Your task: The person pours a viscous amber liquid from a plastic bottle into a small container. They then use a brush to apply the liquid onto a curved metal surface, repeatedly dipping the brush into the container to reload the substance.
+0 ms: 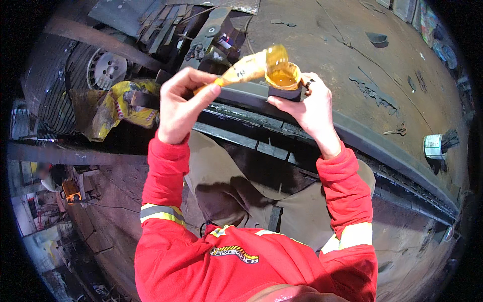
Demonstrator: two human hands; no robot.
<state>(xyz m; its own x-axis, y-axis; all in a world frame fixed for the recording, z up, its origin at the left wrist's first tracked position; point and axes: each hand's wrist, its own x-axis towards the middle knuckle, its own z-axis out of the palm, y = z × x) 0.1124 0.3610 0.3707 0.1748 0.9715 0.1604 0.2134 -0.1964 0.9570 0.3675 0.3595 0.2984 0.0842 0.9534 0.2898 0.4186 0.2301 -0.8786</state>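
My left hand (182,103) pinches the narrow end of a yellowish, tapered container (246,69), which looks like a plastic bottle with an orange-yellow cap. Its wide, amber end tilts over the rim of a small cup (285,93), dark outside and coated yellow inside. Amber liquid shows in that cup. Fingers of my right hand (313,108), one with a dark ring, wrap round the cup's side and hold it up. Both things are above a long dark metal beam (347,126) in front of my legs. Whether liquid is flowing, I cannot tell.
A yellow plastic bag (132,103) lies left of my left hand, near a car wheel (107,68). Metal scraps and a can (225,40) are beyond. On the right floor are pliers (395,131) and a pale bucket (433,147) holding dark rods.
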